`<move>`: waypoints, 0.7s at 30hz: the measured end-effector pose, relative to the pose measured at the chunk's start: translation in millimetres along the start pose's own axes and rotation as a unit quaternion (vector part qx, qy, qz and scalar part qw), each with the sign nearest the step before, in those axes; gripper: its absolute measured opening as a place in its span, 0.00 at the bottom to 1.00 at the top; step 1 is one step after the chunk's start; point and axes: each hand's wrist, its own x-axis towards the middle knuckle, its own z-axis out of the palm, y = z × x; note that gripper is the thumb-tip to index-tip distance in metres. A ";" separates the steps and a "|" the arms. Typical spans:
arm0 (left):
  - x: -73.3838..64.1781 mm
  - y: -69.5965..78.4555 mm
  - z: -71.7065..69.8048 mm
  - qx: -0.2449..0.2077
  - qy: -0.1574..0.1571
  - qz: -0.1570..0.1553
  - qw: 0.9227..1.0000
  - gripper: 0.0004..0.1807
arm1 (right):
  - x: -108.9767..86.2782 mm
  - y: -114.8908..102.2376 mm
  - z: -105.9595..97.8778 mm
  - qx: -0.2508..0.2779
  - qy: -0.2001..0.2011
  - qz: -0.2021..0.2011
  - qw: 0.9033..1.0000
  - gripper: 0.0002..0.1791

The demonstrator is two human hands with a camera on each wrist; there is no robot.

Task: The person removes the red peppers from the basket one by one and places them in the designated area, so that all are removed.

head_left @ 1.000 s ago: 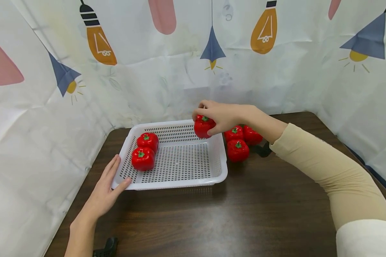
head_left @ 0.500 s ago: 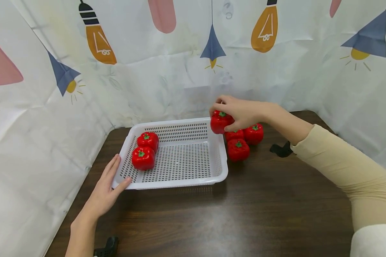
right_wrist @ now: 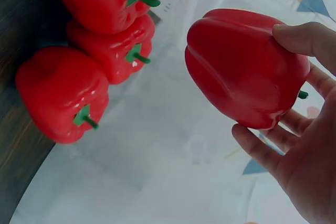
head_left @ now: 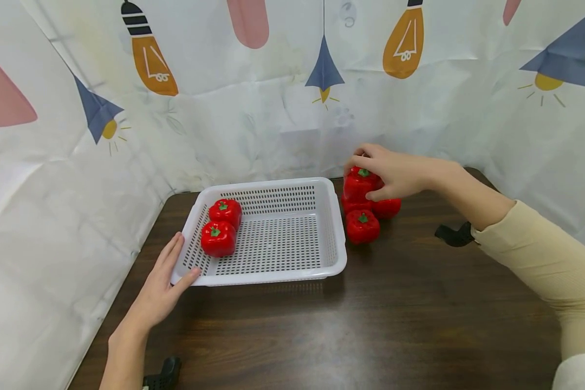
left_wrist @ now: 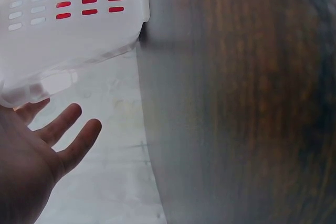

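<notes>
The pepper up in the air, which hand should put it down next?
Probably the right hand: it holds the lifted pepper, close to the three other peppers beside the basket. The left hand is farther away, touching the basket's near left corner.

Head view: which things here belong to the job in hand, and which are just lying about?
Part of the job, it seems:
basket
left hand at the basket's corner
right hand
held pepper in it
two peppers in the basket
three peppers beside the basket

Apparently just around it:
table
printed sheet behind
black piece near the right sleeve, use unclear
</notes>
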 end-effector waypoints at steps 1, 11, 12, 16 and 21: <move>0.0 0.0 0.1 0.000 0.000 0.000 1.000 0.50 | -2.6 1.3 0.0 0.003 0.003 0.000 1.000 0.29; 0.3 0.5 0.7 -0.004 0.000 0.002 1.000 0.50 | -25.1 7.7 -0.7 0.011 0.016 0.014 1.000 0.29; 0.3 0.6 0.9 -0.004 0.000 0.001 1.000 0.50 | -26.9 8.9 -0.6 0.012 0.016 0.015 1.000 0.29; 0.2 0.4 1.5 -0.004 0.001 0.002 1.000 0.50 | -33.8 14.9 0.5 0.012 0.019 0.021 1.000 0.29; 0.2 0.7 0.6 -0.002 0.002 0.002 1.000 0.50 | -44.0 20.6 4.2 0.008 0.022 0.025 0.999 0.30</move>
